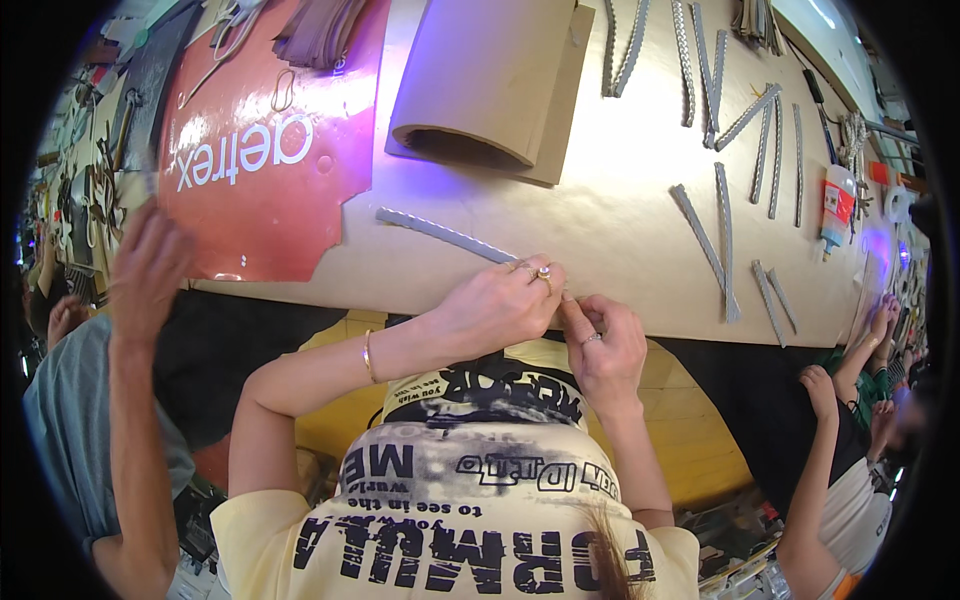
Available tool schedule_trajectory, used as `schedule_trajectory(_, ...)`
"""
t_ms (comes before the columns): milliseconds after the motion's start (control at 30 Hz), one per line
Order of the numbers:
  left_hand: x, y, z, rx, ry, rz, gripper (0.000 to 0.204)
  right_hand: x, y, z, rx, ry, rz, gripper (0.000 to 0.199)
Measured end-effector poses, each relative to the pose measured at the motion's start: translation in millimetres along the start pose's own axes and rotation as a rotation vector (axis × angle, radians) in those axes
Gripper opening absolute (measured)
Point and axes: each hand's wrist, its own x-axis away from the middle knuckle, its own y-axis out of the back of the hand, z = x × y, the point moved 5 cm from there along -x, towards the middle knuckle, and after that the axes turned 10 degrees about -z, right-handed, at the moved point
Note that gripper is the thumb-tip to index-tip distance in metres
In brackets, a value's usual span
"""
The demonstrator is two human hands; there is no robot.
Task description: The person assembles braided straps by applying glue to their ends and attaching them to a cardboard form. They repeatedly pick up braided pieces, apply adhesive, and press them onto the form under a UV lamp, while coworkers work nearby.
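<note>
A narrow grey strip [440,232] with a pale scalloped edge slants across the near part of the table. My left hand [500,305] is closed over its right end, palm down, hiding that end. Close beside it, my right hand [607,350] is closed in a pinch, thumb and finger meeting the left fingertips where the strip's end lies. How far the strip reaches between the fingers is hidden. To the right lie more grey strips [725,250], some in pairs that meet at one end.
A curved tan board [480,90] rests on a flat piece at the back. Left of it lies a red printed sheet [270,190] bearing a stack of brown pieces [318,35]. A squeeze bottle [837,210] lies right. Co-workers' hands [150,270] are at both sides.
</note>
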Motion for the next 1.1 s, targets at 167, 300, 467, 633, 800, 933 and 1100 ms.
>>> schedule_trajectory(167,1.2,-0.8,-7.4,-0.187,-0.120,-0.059,0.026,2.0,-0.6,-0.7,-0.005,0.047,0.026,0.035)
schedule_trajectory(300,3.7,-3.0,-7.7,-0.190,-0.097,-0.114,0.026,1.2,-1.4,-1.9,-0.002,0.051,0.029,0.036)
schedule_trajectory(467,12.9,-3.1,13.0,0.333,0.366,-0.268,0.017,-3.0,-0.5,-0.4,0.011,0.040,0.019,0.032)
schedule_trajectory(633,31.0,-17.9,39.9,1.298,1.044,-0.642,0.007,-14.2,4.8,6.7,0.035,0.061,0.011,0.023)
schedule_trajectory(800,30.4,-7.8,28.0,1.186,0.932,-0.717,0.006,-31.5,6.9,0.4,-0.308,-0.268,0.122,0.014)
schedule_trajectory(933,22.0,-4.2,16.6,0.906,0.676,-0.615,0.008,-39.1,12.9,-9.6,-0.210,-0.495,0.142,0.021)
schedule_trajectory(1100,21.5,-10.1,13.1,0.917,0.652,-0.595,0.011,-35.8,5.3,-16.5,-0.425,-0.549,0.285,0.027)
